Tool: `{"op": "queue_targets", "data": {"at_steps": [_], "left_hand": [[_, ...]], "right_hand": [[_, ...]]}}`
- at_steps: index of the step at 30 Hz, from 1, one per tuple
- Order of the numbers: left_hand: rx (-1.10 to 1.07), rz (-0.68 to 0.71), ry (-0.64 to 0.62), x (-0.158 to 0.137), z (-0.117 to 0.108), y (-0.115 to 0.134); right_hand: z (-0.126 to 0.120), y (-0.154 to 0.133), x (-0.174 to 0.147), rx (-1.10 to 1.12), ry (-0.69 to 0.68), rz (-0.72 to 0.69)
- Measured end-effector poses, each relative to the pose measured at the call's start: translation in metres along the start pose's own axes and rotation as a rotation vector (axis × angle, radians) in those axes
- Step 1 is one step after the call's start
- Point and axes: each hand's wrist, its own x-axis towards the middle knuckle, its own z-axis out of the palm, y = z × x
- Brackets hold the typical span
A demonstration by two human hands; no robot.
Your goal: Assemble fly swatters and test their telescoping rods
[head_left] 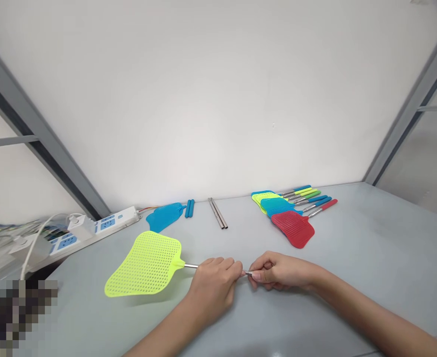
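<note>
A yellow fly swatter (147,265) with a perforated head and a thin metal rod is held above the table, its head pointing left. My left hand (218,277) is wrapped round the rod, a short way from the head. At the rod's right end, my right hand (272,271) pinches the metal between thumb and fingers. A short piece of the rod shows between the two hands; the rest of it is hidden by my fingers.
Several fly swatters, a red one (294,229) in front, lie overlapped at the back right. Two metal rods (218,214), two blue handle grips (189,208) and a blue swatter head (165,217) lie along the wall. A power strip (117,220) with plugs and cables is at the left.
</note>
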Motion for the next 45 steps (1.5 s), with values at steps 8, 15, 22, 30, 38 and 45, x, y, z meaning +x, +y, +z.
{"op": "queue_targets", "data": {"at_steps": [8, 15, 22, 30, 38, 45], "left_hand": [[-0.062, -0.009, -0.026, 0.001, -0.006, -0.002], [-0.088, -0.025, -0.039, 0.004, -0.009, -0.003], [-0.094, -0.032, -0.013, 0.005, -0.009, -0.014], [-0.085, -0.006, 0.039, 0.004, -0.003, -0.019], [-0.100, -0.017, 0.045, 0.000, -0.007, -0.010], [-0.093, 0.005, -0.002, -0.002, -0.005, -0.001]], "right_hand": [[-0.001, -0.001, 0.000, -0.004, 0.007, -0.014], [-0.001, -0.005, -0.001, -0.044, 0.054, -0.057], [-0.009, -0.005, -0.003, -0.101, 0.074, -0.040], [-0.011, -0.004, -0.001, 0.004, 0.028, 0.056], [-0.010, -0.005, -0.007, 0.004, -0.003, 0.008], [-0.006, -0.006, -0.007, -0.085, 0.009, -0.018]]}}
